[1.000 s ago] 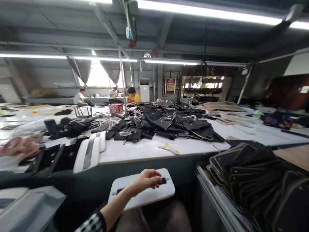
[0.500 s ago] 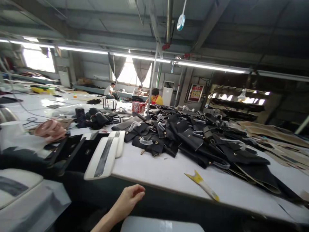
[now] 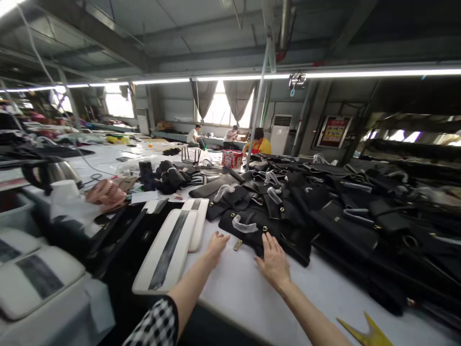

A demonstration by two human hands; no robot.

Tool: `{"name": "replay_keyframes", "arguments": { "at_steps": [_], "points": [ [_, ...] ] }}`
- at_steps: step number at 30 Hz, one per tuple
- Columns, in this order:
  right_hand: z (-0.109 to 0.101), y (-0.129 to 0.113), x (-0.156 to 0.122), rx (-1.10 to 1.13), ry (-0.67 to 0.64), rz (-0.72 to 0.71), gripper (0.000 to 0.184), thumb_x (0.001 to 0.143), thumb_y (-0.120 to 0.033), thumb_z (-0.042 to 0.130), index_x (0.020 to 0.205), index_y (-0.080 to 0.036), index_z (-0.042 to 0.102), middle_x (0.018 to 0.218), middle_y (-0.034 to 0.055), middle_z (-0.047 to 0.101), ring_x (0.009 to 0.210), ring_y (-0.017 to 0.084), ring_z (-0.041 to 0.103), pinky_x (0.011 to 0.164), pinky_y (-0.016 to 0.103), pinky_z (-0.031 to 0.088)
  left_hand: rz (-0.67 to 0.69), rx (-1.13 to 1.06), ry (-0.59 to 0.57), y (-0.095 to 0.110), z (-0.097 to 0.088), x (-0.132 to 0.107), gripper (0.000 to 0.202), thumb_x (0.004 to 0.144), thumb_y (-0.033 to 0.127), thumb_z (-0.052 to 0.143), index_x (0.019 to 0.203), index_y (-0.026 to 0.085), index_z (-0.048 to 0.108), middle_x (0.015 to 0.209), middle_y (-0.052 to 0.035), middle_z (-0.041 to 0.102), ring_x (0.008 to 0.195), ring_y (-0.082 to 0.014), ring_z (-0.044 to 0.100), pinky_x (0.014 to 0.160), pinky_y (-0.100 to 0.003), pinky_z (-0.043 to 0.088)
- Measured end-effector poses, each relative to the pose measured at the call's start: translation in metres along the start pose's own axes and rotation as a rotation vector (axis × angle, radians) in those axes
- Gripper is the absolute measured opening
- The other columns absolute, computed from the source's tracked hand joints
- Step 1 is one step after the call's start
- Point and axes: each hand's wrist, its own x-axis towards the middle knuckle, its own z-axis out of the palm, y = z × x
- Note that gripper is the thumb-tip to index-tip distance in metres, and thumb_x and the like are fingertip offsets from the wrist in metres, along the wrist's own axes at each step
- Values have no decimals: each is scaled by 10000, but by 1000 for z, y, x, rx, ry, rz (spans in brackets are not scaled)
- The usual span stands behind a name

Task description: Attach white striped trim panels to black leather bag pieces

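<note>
Both my hands reach out over the white table (image 3: pixel 248 293). My left hand (image 3: pixel 217 243) is open, fingers stretched toward the near edge of a black bag piece (image 3: pixel 252 228) with a small gold fitting (image 3: pixel 237 245) beside it. My right hand (image 3: pixel 273 262) is open too, its fingertips touching the front edge of that same black piece. Neither hand holds anything. A big heap of black bag parts (image 3: pixel 324 206) with clear plastic wraps spreads behind and to the right.
White moulded pads with dark centre strips (image 3: pixel 169 250) lie left of my left hand, more on the left (image 3: pixel 36 278). A pink fan (image 3: pixel 106 192), a red box (image 3: pixel 232 157) and a yellow scrap (image 3: pixel 367 331) are on the tables. Three people sit at the far end (image 3: pixel 257 142).
My view has swung left and closer to the table. My left hand left the white pad on my lap and rose to the table; my right hand came into view, reaching to the black piece.
</note>
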Motion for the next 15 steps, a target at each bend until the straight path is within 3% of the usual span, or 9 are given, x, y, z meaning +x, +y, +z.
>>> {"name": "replay_keyframes", "arguments": {
  "at_steps": [2,4,6,8,11,12,15],
  "points": [
    [12,-11,26,-29,23,-47,884,727,-233,700,1499,-90,294,1573,168,241,1443,358,202,1169,482,181,-25,-103,8,-11,12,17,432,888,261,635,1285,149,507,1342,-137,541,1203,-267,551,1022,-483,445],
    [19,-16,46,-32,40,-83,941,700,-197,729,1509,-97,261,1560,188,266,1432,372,204,1163,501,146,-22,-184,10,-21,18,24,424,900,223,617,1298,149,492,1350,-131,542,1184,-255,571,1004,-475,472],
    [21,-18,63,-8,49,-109,880,717,-166,705,1495,-115,297,1487,205,391,1382,372,296,1133,504,185,-6,-239,11,-29,16,25,503,872,152,626,1338,144,437,1382,-153,521,1198,-240,573,1018,-429,474],
    [16,-17,80,42,46,-119,672,748,-152,661,1390,-145,462,1311,186,564,1270,345,435,1072,469,274,12,-259,6,-34,11,25,573,834,99,636,1354,143,400,1394,-183,513,1202,-226,583,1031,-373,467],
    [-6,-13,107,151,49,-74,236,816,-235,603,1043,-190,651,1028,111,678,1035,275,581,898,361,401,66,-225,-8,-36,8,25,578,800,107,665,1325,139,425,1364,-202,541,1203,-232,587,1047,-342,445],
    [-18,-10,115,193,59,-43,172,834,-286,589,965,-197,656,966,92,687,962,255,604,831,331,421,92,-202,-12,-36,8,25,574,786,119,684,1307,132,444,1345,-205,556,1207,-241,583,1051,-346,437],
    [-62,4,133,323,115,44,217,821,-378,589,928,-201,657,847,50,694,817,218,631,710,284,431,173,-121,-10,-33,15,24,569,722,159,754,1235,107,513,1274,-223,594,1187,-283,588,1035,-380,443]
  ]
}}
